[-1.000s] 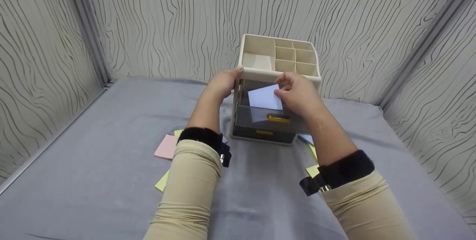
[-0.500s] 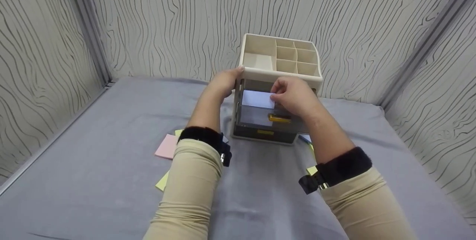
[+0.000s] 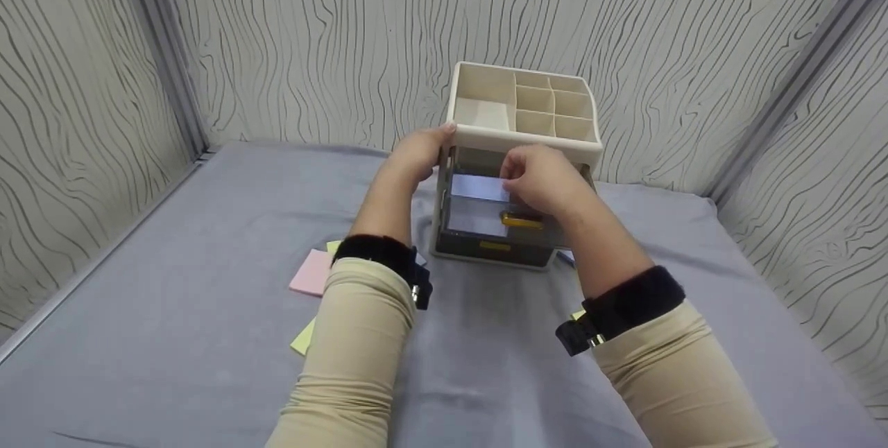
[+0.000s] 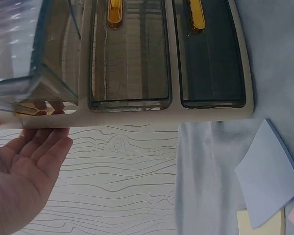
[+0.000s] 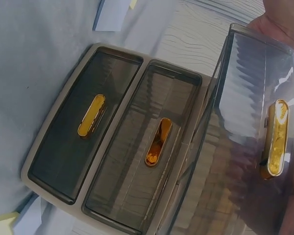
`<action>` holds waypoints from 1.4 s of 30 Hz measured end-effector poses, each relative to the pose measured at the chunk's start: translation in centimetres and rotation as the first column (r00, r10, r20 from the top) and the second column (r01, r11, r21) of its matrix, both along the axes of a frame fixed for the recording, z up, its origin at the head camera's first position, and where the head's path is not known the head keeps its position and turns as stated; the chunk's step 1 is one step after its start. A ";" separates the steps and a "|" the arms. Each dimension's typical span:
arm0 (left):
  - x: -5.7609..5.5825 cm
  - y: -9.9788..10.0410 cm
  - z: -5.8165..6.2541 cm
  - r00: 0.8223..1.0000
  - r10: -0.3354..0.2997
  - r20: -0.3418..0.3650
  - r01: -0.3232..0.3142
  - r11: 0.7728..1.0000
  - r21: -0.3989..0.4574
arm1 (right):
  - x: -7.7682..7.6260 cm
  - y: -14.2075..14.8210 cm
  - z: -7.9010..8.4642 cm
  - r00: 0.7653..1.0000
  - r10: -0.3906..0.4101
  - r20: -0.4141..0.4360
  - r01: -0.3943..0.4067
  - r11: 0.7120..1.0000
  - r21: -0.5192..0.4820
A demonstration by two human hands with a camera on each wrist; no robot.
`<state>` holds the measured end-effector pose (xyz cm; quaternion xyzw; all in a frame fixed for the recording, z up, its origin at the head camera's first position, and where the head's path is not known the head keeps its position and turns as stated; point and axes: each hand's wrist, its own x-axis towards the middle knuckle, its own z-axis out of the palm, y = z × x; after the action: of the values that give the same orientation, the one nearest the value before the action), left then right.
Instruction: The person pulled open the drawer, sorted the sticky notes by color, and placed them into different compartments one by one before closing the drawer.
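Note:
A cream desk organizer (image 3: 524, 137) with smoky see-through drawers stands at the back of the table. Its top drawer (image 3: 475, 216), with a yellow handle (image 3: 522, 220), is pulled out. My left hand (image 3: 416, 155) holds the organizer's upper left corner, thumb at the front rim; the left wrist view has its fingers (image 4: 49, 147) along the side wall. Inside the drawer lies a pale blue sticky note pad (image 3: 479, 186). My right hand (image 3: 541, 177) reaches in from above and pinches the pad's right edge between thumb and fingers; part of the pad is hidden by this hand.
Two lower drawers (image 5: 130, 161) (image 5: 63, 161) are closed. A pink pad (image 3: 310, 272) and yellow pads (image 3: 303, 338) lie left of the organizer, beside a blue pad (image 4: 269, 171). More pads lie by my right forearm. A patterned wall (image 3: 347, 39) rises behind.
My right hand has moved down and slightly left, lowering the blue pad from a tilted position to nearly flat inside the drawer. My left hand keeps its place on the organizer.

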<state>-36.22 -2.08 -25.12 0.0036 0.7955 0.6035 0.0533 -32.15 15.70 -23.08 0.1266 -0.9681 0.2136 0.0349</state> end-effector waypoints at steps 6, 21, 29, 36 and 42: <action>0.0 0.1 -0.1 1.000 -0.007 -0.001 0.007 1.000 -0.006 | -0.3 0.3 0.0 0.997 0.035 0.071 -0.040 0.997 0.071; -0.1 0.2 -0.2 1.000 -0.026 0.016 0.026 1.000 -0.002 | -0.7 0.9 -0.3 0.956 0.110 0.271 -0.166 0.967 0.195; -0.2 0.2 0.0 1.000 -0.028 0.005 0.028 1.000 -0.004 | -0.7 1.0 -0.3 0.968 0.096 0.233 -0.140 0.974 0.179; -0.2 0.1 0.1 0.999 -0.031 0.006 0.032 0.999 -0.009 | -0.3 1.7 -0.3 0.990 0.102 0.099 -0.113 0.987 0.115; -0.1 -0.2 0.1 1.000 -0.022 0.016 0.022 1.000 -0.005 | 0.3 2.7 0.2 0.992 0.125 -0.024 -0.124 0.992 0.036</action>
<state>-36.36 -2.25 -25.06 0.0076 0.7967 0.6007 0.0664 -31.86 18.40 -22.87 0.1900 -0.9613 0.1971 0.0320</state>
